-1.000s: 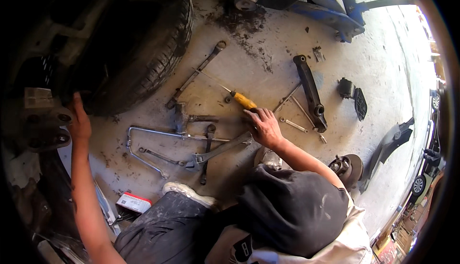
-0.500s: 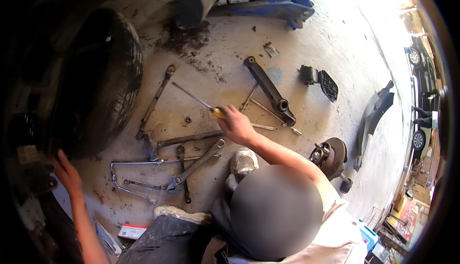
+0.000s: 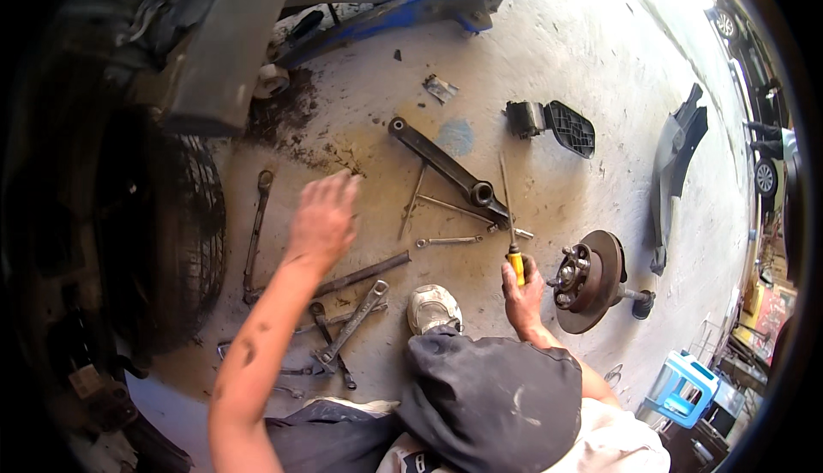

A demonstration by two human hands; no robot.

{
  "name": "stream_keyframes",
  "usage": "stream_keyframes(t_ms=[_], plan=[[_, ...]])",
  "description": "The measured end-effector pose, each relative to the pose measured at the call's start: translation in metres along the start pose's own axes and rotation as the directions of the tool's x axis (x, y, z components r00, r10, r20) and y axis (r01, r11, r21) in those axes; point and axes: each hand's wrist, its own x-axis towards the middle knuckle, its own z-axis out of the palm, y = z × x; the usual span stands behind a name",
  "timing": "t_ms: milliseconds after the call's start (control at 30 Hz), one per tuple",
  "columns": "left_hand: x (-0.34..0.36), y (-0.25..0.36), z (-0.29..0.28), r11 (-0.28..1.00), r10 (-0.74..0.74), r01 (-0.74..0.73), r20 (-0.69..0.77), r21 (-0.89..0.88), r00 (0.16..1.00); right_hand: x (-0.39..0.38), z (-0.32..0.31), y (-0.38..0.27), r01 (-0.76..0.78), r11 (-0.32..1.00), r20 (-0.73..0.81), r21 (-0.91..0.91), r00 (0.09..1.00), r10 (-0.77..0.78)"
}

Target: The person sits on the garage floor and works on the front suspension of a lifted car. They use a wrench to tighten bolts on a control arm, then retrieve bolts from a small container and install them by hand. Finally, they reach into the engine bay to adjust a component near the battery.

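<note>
Wrapped around the yellow handle of a screwdriver (image 3: 516, 269), my right grip (image 3: 525, 298) sits in the head view near the brake disc (image 3: 591, 284), with the shaft pointing away from me across the end of a black metal link (image 3: 441, 162); I cannot tell whether the two touch. Part of the handle is hidden in my palm, and dark fabric (image 3: 497, 391) covers some of the forearm behind it. My left grip (image 3: 324, 220) is empty, its fingers extended above the concrete floor (image 3: 377, 216) and slightly blurred. Below it, my left forearm (image 3: 257, 349) hides one end of a dark bar (image 3: 364, 273) and parts of the tools around it; an adjustable wrench (image 3: 356, 319) shows just beside. Thin metal rods (image 3: 454, 207) pass under the link, so their full shape is hard to make out. A small spanner (image 3: 454, 241) lies in plain sight near them. On the left, the tyre (image 3: 204, 224) sinks into shadow, and the blue jack (image 3: 403, 14) is cut off at the top edge.
</note>
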Motion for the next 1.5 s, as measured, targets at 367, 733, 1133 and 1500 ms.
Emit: stream_keyframes(t_ms=[367, 733, 1133, 1500], plan=[[0.161, 0.091, 0.092, 0.949, 0.294, -0.290, -0.014, 0.121, 0.956, -0.005, -0.021, -0.013, -0.090, 0.996, 0.031, -0.012, 0.995, 0.090], [0.091, 0.062, 0.067, 0.855, -0.155, 0.330, 0.409, -0.400, 0.899, 0.007, 0.015, 0.027, -0.108, 0.929, 0.059, 0.355, 0.994, 0.093], [-0.119, 0.001, 0.018, -0.289, -0.560, 0.483, 0.555, -0.827, 0.615, 0.000, 0.061, -0.099, 0.255, 0.911, 0.242, 0.325, 0.909, -0.341], [-0.228, -0.003, -0.026, -0.443, -0.520, 0.410, 0.601, -0.797, 0.607, 0.005, 0.081, -0.277, 0.237, 0.268, 0.054, 0.934, 0.648, -0.760]])
